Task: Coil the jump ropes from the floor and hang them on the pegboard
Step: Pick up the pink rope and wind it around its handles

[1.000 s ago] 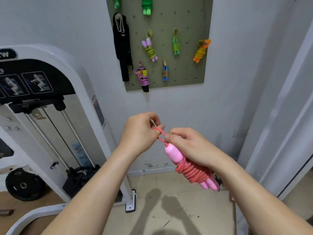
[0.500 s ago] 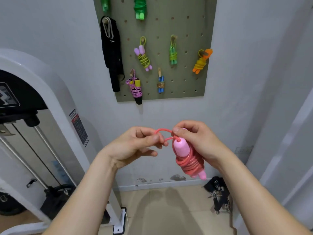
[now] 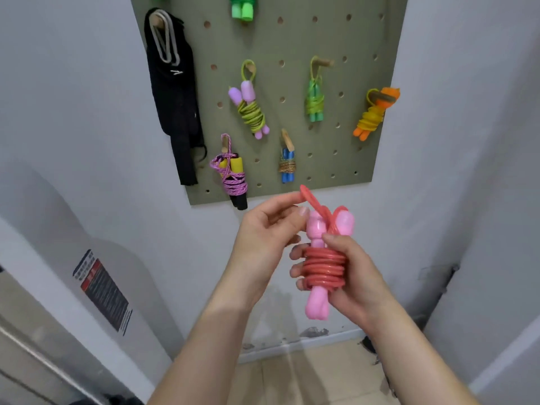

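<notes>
A coiled pink jump rope (image 3: 323, 267) with red cord wound round its two pink handles is upright in front of me. My right hand (image 3: 347, 276) grips the bundle from the right, fingers curled round the coil. My left hand (image 3: 267, 229) pinches the red loop (image 3: 314, 201) that sticks up from the top of the bundle. The olive pegboard (image 3: 336, 159) hangs on the wall just above and behind, with several coiled ropes on wooden pegs.
On the pegboard hang a black strap (image 3: 175, 97), a lime rope with lilac handles (image 3: 251, 108), a green rope (image 3: 315, 97), an orange rope (image 3: 374, 114), a blue-handled rope (image 3: 287, 166) and a purple rope (image 3: 230, 175). A white gym machine frame (image 3: 73, 287) stands at left.
The view has closed in on the pegboard. The bundle has turned upright and the left hand has pulled the red loop upward.
</notes>
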A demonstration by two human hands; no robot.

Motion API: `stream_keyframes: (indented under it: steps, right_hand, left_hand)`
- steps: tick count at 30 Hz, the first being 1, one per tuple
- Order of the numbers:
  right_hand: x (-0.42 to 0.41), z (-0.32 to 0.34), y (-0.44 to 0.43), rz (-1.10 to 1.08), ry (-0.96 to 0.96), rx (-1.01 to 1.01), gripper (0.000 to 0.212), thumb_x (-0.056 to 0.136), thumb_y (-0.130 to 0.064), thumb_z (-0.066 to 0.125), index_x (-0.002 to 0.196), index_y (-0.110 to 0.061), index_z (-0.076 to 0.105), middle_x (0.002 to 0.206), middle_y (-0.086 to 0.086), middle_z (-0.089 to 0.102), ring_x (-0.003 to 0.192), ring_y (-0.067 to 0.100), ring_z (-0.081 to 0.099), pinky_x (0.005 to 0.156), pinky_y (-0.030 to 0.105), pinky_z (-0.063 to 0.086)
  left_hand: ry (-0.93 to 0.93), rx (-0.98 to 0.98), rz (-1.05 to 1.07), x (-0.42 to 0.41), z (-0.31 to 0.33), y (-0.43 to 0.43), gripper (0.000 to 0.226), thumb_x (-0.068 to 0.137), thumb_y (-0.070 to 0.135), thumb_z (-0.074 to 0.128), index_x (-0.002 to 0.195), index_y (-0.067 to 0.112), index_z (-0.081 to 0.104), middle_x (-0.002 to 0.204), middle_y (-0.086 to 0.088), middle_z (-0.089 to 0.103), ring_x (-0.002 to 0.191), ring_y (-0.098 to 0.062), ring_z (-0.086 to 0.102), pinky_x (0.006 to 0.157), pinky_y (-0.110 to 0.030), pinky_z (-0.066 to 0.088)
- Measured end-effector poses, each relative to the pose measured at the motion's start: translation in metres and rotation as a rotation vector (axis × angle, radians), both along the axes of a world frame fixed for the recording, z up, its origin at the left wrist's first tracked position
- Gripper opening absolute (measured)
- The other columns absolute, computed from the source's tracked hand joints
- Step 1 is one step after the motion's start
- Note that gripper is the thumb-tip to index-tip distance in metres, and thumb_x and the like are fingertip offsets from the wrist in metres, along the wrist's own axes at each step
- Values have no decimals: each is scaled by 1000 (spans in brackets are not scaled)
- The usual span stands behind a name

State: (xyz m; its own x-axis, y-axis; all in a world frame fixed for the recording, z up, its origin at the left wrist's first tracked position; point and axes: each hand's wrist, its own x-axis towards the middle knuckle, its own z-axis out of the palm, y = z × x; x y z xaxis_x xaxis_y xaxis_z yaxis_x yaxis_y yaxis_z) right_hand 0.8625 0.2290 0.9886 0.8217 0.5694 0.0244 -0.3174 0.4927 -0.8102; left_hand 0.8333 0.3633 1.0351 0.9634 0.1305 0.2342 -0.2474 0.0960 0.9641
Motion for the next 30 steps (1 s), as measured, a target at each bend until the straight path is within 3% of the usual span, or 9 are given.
stream_keyframes:
  steps: [3, 7, 11, 15, 18, 20, 25, 27, 30]
  right_hand:
    - [21, 1, 16, -107, 139, 221, 65, 42, -39, 88, 96, -7, 74, 92, 14, 68, 79, 25, 62, 72, 37, 47]
    - [39, 9, 38, -232, 171, 271, 66, 62, -50, 72, 112, -6, 70, 103, 9, 68, 80, 19, 59, 70, 35, 41]
    - [54, 13, 46, -291, 218, 180, 43, 73, -56, 62, 83, -16, 73, 71, 3, 54, 56, 16, 49, 58, 29, 38]
    - [87, 15, 30, -151, 254, 248, 70, 79, -68, 50, 101, -7, 76, 98, 14, 69, 85, 26, 65, 84, 42, 50]
    - [122, 22, 12, -49, 116, 237, 60, 83, -56, 59, 123, -12, 67, 92, 9, 66, 82, 19, 61, 80, 37, 45]
    - [148, 30, 4, -66, 28, 205, 52, 78, -47, 69, 117, -13, 71, 86, 6, 67, 78, 16, 61, 78, 32, 46]
    - [206, 72, -17, -163, -70, 200, 32, 74, -26, 71, 96, -3, 74, 77, 12, 66, 68, 19, 66, 66, 31, 57]
    - [230, 87, -27, -232, -133, 172, 19, 84, -16, 57, 95, -5, 69, 71, 8, 64, 62, 16, 63, 63, 29, 53]
    - [262, 109, -44, -270, -269, 110, 17, 81, -15, 56, 92, -11, 68, 72, 7, 64, 62, 15, 62, 59, 29, 53]
  left_hand:
    - [-56, 363, 93, 13, -13, 13, 43, 70, 43, 74, 111, 37, 62, 100, 9, 56, 85, -3, 53, 71, -22, 53]
    - [11, 315, -4, 16, -27, 10, 55, 60, 55, 68, 113, 43, 55, 117, 18, 56, 98, -2, 59, 75, -22, 52]
    - [23, 291, -44, 30, -27, 14, 50, 70, 25, 80, 112, 42, 58, 103, 20, 62, 84, -8, 66, 59, -25, 54]
    - [42, 135, -119, 54, -28, 8, 55, 69, 11, 71, 118, 34, 60, 97, 7, 70, 76, -17, 65, 55, -27, 54]
    - [119, -182, -301, 81, -33, 10, 59, 66, 24, 63, 124, 15, 60, 101, -21, 69, 71, -29, 62, 54, -26, 50]
    - [126, -251, -388, 102, -33, 10, 59, 65, 30, 60, 121, 10, 62, 107, -24, 67, 74, -31, 66, 55, -27, 51]
    - [-81, 18, -154, 167, 5, -11, 50, 48, 29, 57, 93, 19, 76, 88, -2, 74, 82, -14, 66, 68, -18, 50]
    - [-214, 134, -24, 191, 23, -22, 44, 56, 17, 54, 96, 17, 72, 87, 4, 75, 78, -3, 66, 66, -12, 47]
    - [-265, 184, 26, 229, 44, -35, 49, 59, 7, 45, 103, 8, 69, 94, -4, 75, 80, -7, 66, 64, -13, 46]
